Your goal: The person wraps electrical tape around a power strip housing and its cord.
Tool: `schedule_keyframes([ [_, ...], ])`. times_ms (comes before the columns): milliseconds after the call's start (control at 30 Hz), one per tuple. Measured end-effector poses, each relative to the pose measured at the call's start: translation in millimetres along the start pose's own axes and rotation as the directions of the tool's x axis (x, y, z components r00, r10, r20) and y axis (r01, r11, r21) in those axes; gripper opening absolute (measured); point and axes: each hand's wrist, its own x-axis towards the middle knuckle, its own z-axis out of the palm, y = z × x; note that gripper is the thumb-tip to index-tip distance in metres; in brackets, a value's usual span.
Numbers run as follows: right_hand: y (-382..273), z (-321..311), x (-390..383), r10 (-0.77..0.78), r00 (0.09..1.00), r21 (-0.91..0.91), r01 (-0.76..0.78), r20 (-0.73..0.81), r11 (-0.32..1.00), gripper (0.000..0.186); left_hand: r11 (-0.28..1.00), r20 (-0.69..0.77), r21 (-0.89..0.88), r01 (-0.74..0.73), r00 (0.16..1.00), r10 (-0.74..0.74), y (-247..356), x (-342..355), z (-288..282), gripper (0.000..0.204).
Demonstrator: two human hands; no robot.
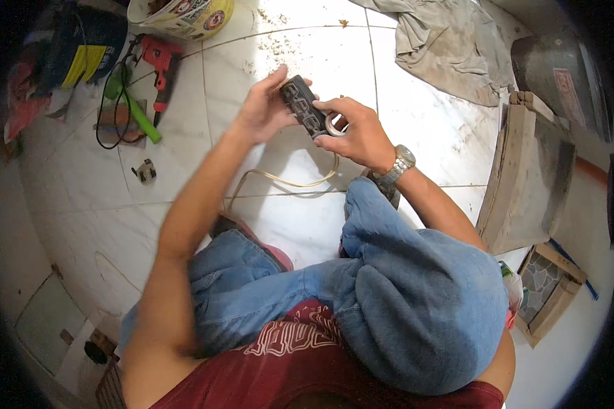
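Note:
A black power strip (303,106), with several moulded recesses along its upper face, is held above the tiled floor. My left hand (269,109) supports it from its left side, thumb raised and fingertips showing past its far edge. My right hand (357,129) curls round a ring-shaped roll of tape (335,124) at the strip's near right end, with fingers also touching the strip. A pale cord (286,182) hangs below and curves left over the floor. Part of the ring is hidden by my right fingers.
To the left lie a red power drill (159,68), a green-handled tool (140,117) and a small metal piece (144,172). A bucket (201,20) stands at the back. A grey cloth (443,48) and a wooden-framed box (525,170) are on the right.

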Motion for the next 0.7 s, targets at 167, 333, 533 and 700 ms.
schedule_keyframes([
  [167, -15, 3, -4, -0.186, 0.903, 0.06, 0.177, 0.388, 0.982, 0.057, 0.578, -0.058, 0.708, 0.406, 0.849, -0.525, 61, -33, -18, 0.049],
  [333, -38, 24, 12, -0.24, 0.801, 0.082, 0.234, 0.549, 0.969, 0.058, 0.177, -0.17, 0.879, 0.444, 0.636, -0.753, 79, -71, -13, 0.04],
  [533, -47, 43, 25, -0.303, 0.684, 0.05, 0.363, 0.663, 0.93, 0.053, 0.389, -0.143, 0.785, 0.483, 0.752, -0.644, 61, -115, -39, 0.04],
  [700, -17, 49, 16, -0.148, 0.916, 0.248, 0.055, 0.374, 0.967, 0.046, 0.546, -0.098, 0.76, 0.352, 0.893, -0.439, 31, -118, -42, 0.044],
])
